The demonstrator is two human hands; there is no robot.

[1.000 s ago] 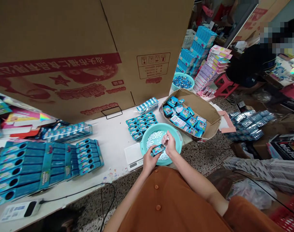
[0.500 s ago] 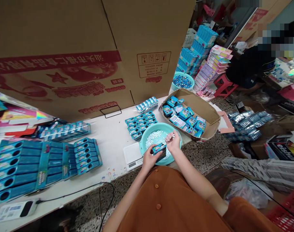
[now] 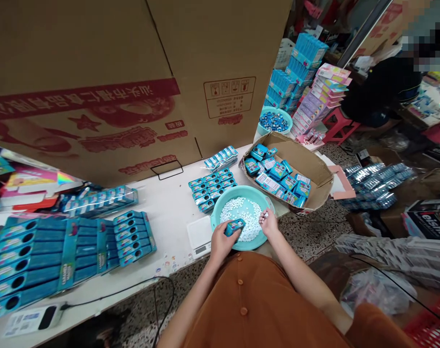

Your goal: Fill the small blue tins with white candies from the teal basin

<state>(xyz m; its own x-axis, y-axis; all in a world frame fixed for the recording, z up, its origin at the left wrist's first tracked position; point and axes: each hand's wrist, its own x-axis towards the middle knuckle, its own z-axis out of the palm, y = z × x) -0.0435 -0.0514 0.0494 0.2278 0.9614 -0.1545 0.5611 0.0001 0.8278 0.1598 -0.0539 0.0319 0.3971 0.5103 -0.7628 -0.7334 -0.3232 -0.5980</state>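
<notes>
Rust-orange button-front top point(image 3: 258, 302)

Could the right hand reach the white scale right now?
Probably not directly: the right hand is across the teal basin from the white scale, and the left hand, holding a blue tin, is between them.

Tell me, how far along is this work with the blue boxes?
Done-looking: rows of blue boxes lie lined up on the white table beside the teal basin. In hand: the left hand grips one small blue box, and the right hand's fingers pinch above the candies. Still left: a heap of candies remains in the basin, and loose blue boxes fill a cardboard tray; whether any box is filled cannot be seen.
</notes>
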